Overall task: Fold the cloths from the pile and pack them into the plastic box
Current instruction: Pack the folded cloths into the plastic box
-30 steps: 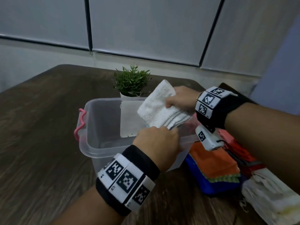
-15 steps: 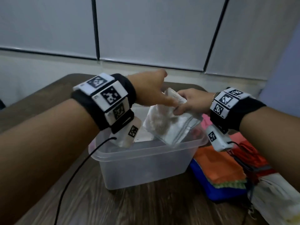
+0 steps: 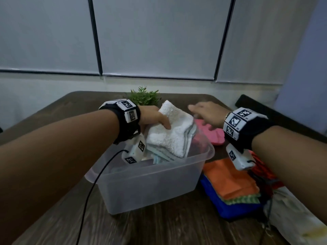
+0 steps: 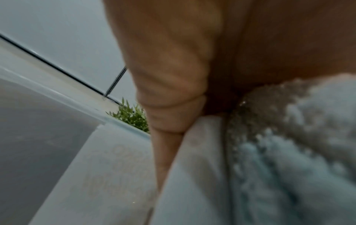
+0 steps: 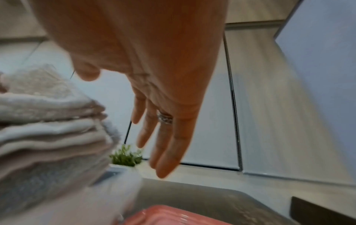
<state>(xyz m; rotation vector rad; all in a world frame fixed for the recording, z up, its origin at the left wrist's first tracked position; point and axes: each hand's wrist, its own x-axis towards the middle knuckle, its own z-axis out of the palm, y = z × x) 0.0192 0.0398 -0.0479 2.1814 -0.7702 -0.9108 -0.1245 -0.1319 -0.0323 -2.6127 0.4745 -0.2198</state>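
Head view: 1 white cloth in left hand, perhaps 1 plastic box.

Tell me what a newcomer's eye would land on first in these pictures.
First, the folded white towel that the left hand grips and holds over the clear plastic box in the middle of the table. Next, the right hand, open just beyond the towel, holding nothing. Then the bright pile of cloths to the right of the box, orange on top.

Right hand: lets go of the white cloth, fingers now spread.
Left hand: now grips it alone.
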